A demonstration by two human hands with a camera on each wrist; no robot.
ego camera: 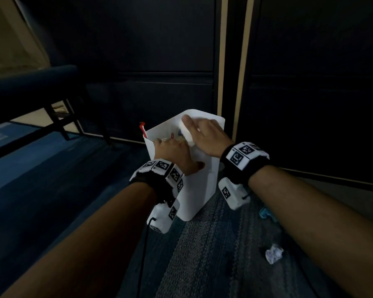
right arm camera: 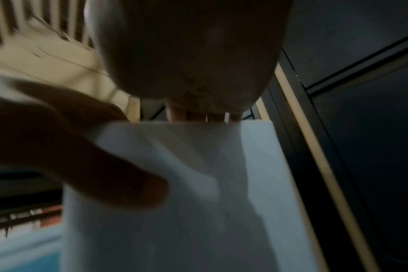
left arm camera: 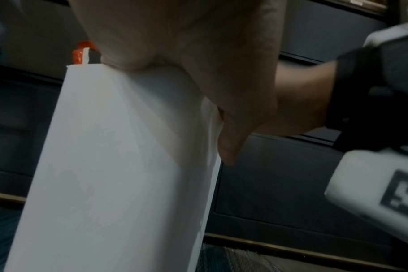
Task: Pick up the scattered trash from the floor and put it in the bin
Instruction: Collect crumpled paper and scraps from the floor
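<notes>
1. your head camera looked down at a tall white bin [ego camera: 199, 190] standing upright on blue and grey carpet [ego camera: 213, 254], close in front of dark cabinet panels [ego camera: 159, 50].
2. your left hand [ego camera: 173, 154] gripped the near rim of the bin: the fingers curled over the edge into the opening, and the thumb [left arm camera: 231, 147] pressed against the outside wall, as the left wrist view showed.
3. your right hand [ego camera: 207, 135] lay over the top of the bin with its fingers straight and together, reaching across the opening toward the far rim. it held nothing that could be seen. the right wrist view was blurred and showed only the palm above the white wall of the bin [right arm camera: 175, 202].
4. inside the bin, small pieces of trash [ego camera: 177, 134] showed between your two hands; they were too small and too hidden to tell apart.
5. a red-tipped object [ego camera: 142, 126] stuck up above the bin's left rim; the left wrist view showed it as orange-red and white [left arm camera: 80, 55] just beside your hand.
6. on the carpet to the right of the bin, a crumpled white paper ball [ego camera: 273, 253] lay near your right forearm, and a small light blue scrap [ego camera: 265, 214] lay partly hidden under that forearm.
7. both wrists wore black bands carrying white blocks printed with black square markers.
8. at the far left, a dark blue bench [ego camera: 30, 87] on black legs stood on the floor.
</notes>
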